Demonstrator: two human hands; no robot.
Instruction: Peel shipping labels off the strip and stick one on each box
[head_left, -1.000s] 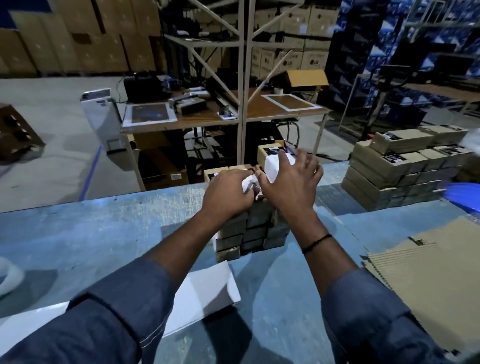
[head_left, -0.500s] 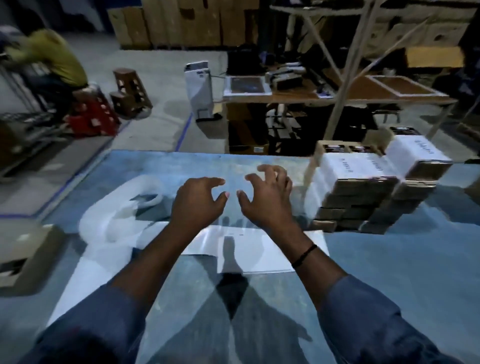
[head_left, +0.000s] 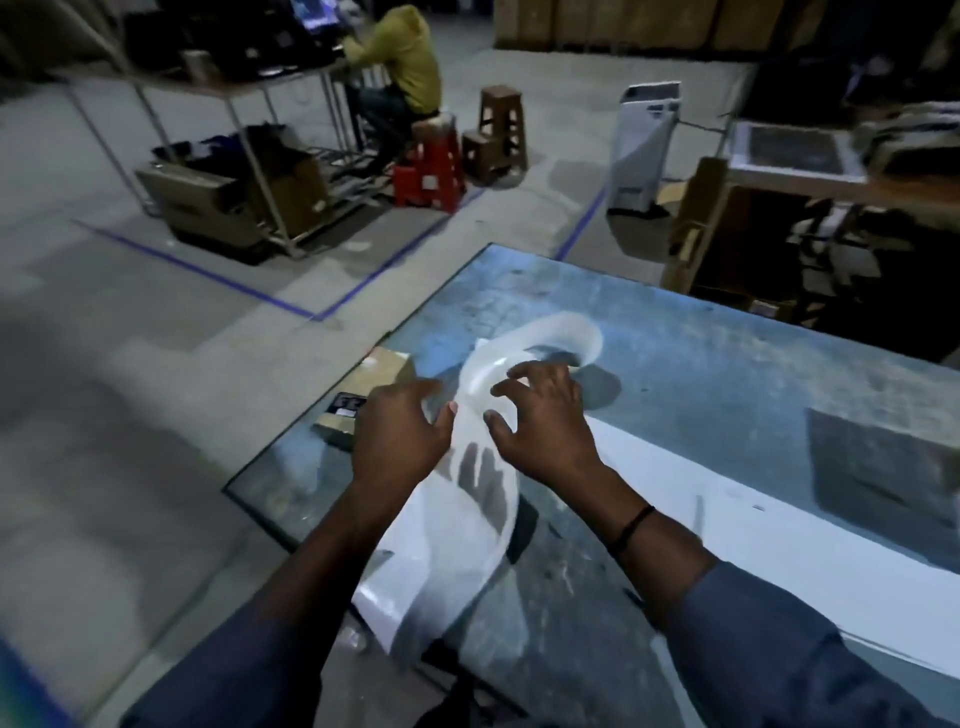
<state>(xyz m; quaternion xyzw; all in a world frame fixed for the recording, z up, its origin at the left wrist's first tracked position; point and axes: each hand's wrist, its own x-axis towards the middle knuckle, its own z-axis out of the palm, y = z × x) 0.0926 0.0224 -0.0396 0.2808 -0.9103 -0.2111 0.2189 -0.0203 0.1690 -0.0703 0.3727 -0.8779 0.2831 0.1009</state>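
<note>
A long white label strip (head_left: 769, 525) lies flat across the blue table (head_left: 701, 374). Its left end rises in a curled loop (head_left: 545, 338) and bends down toward the near edge (head_left: 452, 561). My left hand (head_left: 400, 441) hovers at the loop's left side with spread fingers, its thumb near the strip's edge. My right hand (head_left: 545, 421) is over the loop with bent, spread fingers, its fingertips at the strip's surface. Neither hand grips anything; finger shadows fall on the strip. A cardboard box (head_left: 382, 371) with a dark label sits lower, just beyond the table's left edge.
The table's left corner (head_left: 228, 488) is close to my left arm. Across the concrete floor with blue tape lines (head_left: 322, 312), a person in a yellow top (head_left: 405, 57) sits on a red stool (head_left: 431, 171). A white machine (head_left: 644, 140) and a wooden workbench (head_left: 841, 182) stand behind.
My view swung left, away from the box stack. Both hands left the stack's top and moved over the curled left end of the label strip, fingers spread.
</note>
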